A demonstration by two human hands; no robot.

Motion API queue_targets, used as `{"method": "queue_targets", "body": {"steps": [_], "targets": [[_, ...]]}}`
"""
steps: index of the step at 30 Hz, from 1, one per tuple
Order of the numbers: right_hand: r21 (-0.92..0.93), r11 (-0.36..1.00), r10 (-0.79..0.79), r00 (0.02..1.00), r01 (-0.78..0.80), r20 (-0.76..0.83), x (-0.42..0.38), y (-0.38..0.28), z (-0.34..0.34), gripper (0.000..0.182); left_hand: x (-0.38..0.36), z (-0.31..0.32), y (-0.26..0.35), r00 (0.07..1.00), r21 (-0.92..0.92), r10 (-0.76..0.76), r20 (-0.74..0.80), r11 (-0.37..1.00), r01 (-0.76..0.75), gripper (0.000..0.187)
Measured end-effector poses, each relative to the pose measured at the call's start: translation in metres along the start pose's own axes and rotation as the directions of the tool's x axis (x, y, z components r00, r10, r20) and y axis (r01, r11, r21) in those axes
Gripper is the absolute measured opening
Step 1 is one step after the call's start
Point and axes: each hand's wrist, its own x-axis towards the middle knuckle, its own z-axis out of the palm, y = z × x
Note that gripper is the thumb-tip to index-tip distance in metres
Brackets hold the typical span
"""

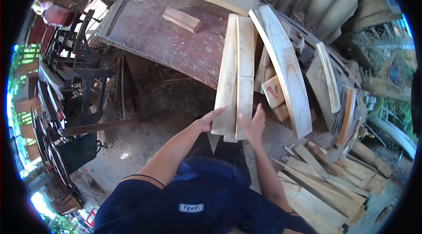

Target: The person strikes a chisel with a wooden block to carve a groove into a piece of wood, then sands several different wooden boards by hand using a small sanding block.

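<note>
Two pale wooden planks (237, 71) lie side by side, their far ends resting on a reddish-brown workbench (154, 31) and their near ends sticking out over its edge toward me. My left hand (207, 121) presses against the near left corner of the left plank. My right hand (254, 124) is laid on the near end of the right plank, fingers spread along its edge. Neither hand wraps fully around the wood.
A small wood block (182, 19) sits on the bench top. A long curved board (283, 64) leans right of the planks. Offcuts are piled on the ground at right (329, 177). Dark furniture frames (66, 71) stand at left.
</note>
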Motion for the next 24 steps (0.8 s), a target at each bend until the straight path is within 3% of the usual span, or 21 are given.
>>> {"method": "queue_targets", "body": {"steps": [1, 3, 4, 6, 7, 9, 10, 11, 13, 14, 18, 21, 24], "targets": [[0.089, 0.972, 0.209, 0.971, -0.220, 0.117, -0.005, -0.011, 0.017, 0.099, -0.004, 0.001, 0.003, 1.000, -0.006, 0.023, 0.004, 1.000, -0.023, 0.077], [0.340, 0.818, 0.375, 0.878, -0.465, 0.299, 0.002, -0.025, 0.017, 0.096, -0.012, 0.000, 0.009, 0.999, -0.002, -0.043, 0.006, 0.999, 0.043, 0.076], [0.343, 0.824, 0.360, 0.884, -0.452, 0.299, 0.007, -0.024, 0.018, 0.096, -0.017, -0.002, 0.011, 0.999, 0.021, -0.029, -0.024, 0.999, 0.030, 0.075], [0.563, 0.606, 0.186, 0.788, -0.562, 0.587, 0.012, -0.012, 0.013, 0.070, -0.026, -0.007, 0.016, 0.999, 0.013, -0.032, 0.024, 0.999, 0.031, 0.074], [0.564, 0.606, 0.195, 0.792, -0.561, 0.578, 0.009, -0.012, 0.013, 0.070, -0.028, -0.006, 0.016, 0.996, 0.007, -0.043, 0.077, 0.999, 0.042, 0.074], [0.678, 0.342, 0.180, 0.754, -0.651, 0.632, 0.008, -0.029, 0.000, 0.064, -0.029, 0.004, 0.020, 0.989, 0.003, -0.049, 0.138, 0.999, 0.049, 0.068], [0.699, 0.288, 0.227, 0.756, -0.655, 0.614, 0.006, -0.038, -0.004, 0.068, -0.028, 0.009, 0.017, 0.990, 0.024, -0.044, 0.132, 0.999, 0.041, 0.063], [0.699, 0.298, 0.229, 0.759, -0.650, 0.609, 0.005, -0.044, -0.008, 0.068, -0.028, 0.011, 0.014, 0.992, 0.043, -0.037, 0.123, 0.999, 0.032, 0.058], [0.584, 0.658, 0.229, 0.866, -0.475, 0.446, 0.001, -0.054, -0.014, 0.070, -0.029, 0.012, 0.011, 0.992, 0.025, -0.051, 0.116, 0.999, 0.049, 0.055], [0.528, 0.755, 0.231, 0.911, -0.389, 0.340, 0.000, -0.055, -0.009, 0.068, -0.036, 0.018, 0.012, 0.991, -0.008, -0.016, 0.131, 1.000, 0.018, 0.056], [0.412, 0.860, 0.248, 0.952, -0.302, 0.181, -0.003, -0.069, -0.026, 0.069, -0.057, 0.049, 0.009, 0.984, -0.062, 0.041, 0.170, 0.998, -0.031, 0.059], [0.329, 0.903, 0.214, 0.953, -0.277, 0.217, -0.003, -0.079, -0.069, 0.067, -0.068, 0.074, 0.001, 0.971, -0.097, 0.046, 0.235, 0.995, -0.024, 0.062], [0.394, 0.891, 0.132, 0.960, -0.224, 0.247, -0.015, -0.065, -0.101, 0.064, -0.078, 0.099, -0.018, 0.953, -0.076, 0.061, 0.297, 0.996, -0.040, 0.066]]}}
